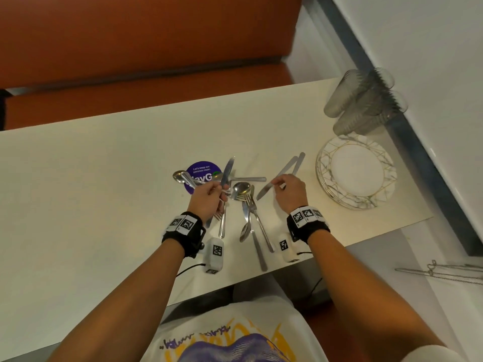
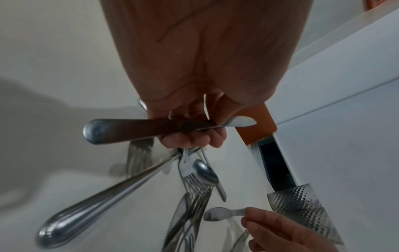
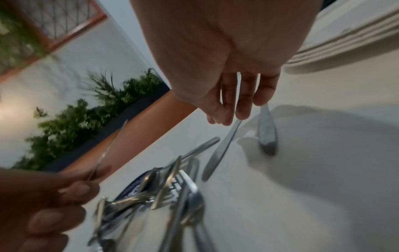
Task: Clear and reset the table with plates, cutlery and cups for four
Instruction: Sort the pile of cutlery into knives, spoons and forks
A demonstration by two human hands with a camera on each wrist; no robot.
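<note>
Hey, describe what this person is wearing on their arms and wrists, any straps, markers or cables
Both forearms are bare, with no sleeves reaching them. Each wrist carries a wide black strap: the left wrist strap and the right wrist strap each bear white square tags printed with black-and-white block patterns. A small white camera box with its own patterned tag hangs under the left wrist, another under the right. A thin black cable trails from the left box.

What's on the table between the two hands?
A loose pile of cutlery: a spoon, forks and a knife, between the left hand and right hand; clearest in the head view.

Cream table, silver cutlery, purple round sticker, white gold-lined plates, orange bench
</note>
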